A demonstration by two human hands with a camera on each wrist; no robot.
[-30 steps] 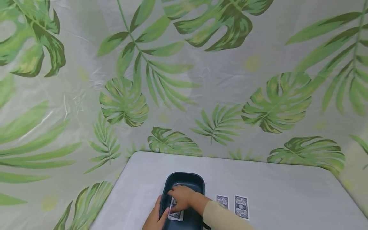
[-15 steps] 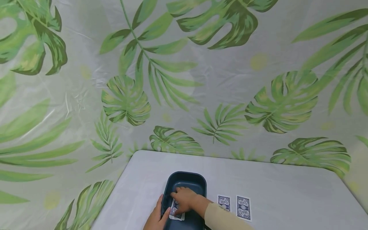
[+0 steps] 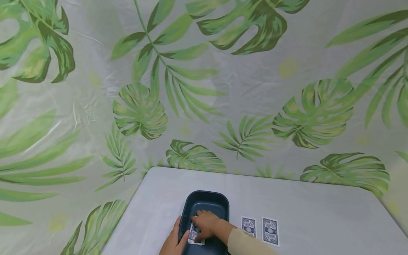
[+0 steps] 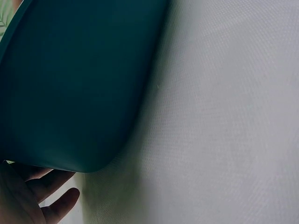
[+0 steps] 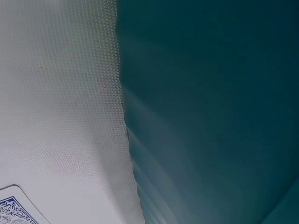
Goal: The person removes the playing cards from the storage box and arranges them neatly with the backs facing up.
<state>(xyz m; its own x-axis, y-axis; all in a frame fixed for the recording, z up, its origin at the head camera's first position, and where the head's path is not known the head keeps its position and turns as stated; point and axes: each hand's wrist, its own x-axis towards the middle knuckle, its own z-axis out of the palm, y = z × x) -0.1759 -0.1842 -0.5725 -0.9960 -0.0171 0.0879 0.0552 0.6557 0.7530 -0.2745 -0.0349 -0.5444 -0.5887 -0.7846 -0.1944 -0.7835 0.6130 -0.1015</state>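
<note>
A dark teal rectangular tray (image 3: 207,206) stands on the white table. My left hand (image 3: 173,240) grips its left wall, the thumb over the rim and the fingers outside; in the left wrist view the fingers (image 4: 51,184) show beside the tray's outer wall (image 4: 79,84). A small pile of blue-backed playing cards (image 3: 194,236) lies inside the tray, face down. Over the pile, my right hand (image 3: 208,224) holds a card by its two ends, fingers at the far end and thumb at the near end. The right wrist view shows the tray's outer side (image 5: 201,102), not the fingers.
Two face-down playing cards, a nearer one (image 3: 248,225) and a farther-right one (image 3: 270,231), lie right of the tray, the first partly behind the right sleeve (image 3: 247,243). A leaf-patterned sheet (image 3: 242,88) hangs behind the white table (image 3: 318,212).
My right hand has shifted slightly nearer over the card pile, and its fingers have drawn in. The left hand stays on the tray wall. The head view has turned a little.
</note>
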